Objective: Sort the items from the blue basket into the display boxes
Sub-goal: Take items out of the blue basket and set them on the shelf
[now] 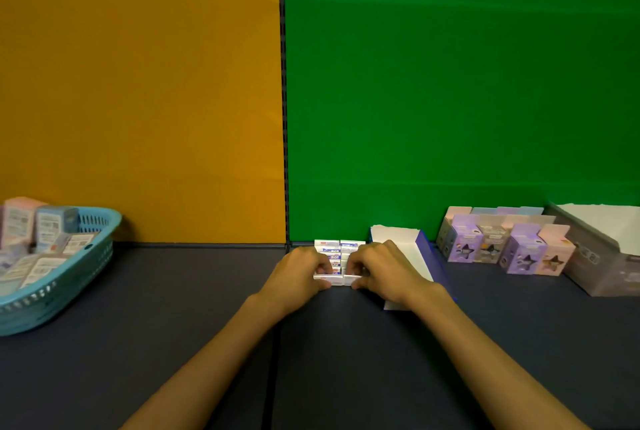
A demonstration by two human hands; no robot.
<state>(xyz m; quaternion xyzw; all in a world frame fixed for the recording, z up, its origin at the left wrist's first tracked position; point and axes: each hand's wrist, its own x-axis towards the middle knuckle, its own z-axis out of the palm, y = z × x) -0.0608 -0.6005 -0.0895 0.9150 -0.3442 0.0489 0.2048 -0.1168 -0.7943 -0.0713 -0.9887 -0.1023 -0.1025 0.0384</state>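
white small boxes (pixel 335 251), left hand (pixel 300 274) gripping front, right hand (pixel 381 268) gripping front

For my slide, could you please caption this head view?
Both hands grip the small display box at the table's back edge; the blue basket waits at left.

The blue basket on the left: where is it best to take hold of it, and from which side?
Probably at the rim of the blue basket, from its right side, which faces open table. The rim flares outward there, so fingers could hook under it. The slatted wall below slopes and offers no handle. Boxes standing inside fill the far end, so a grip from above looks blocked.
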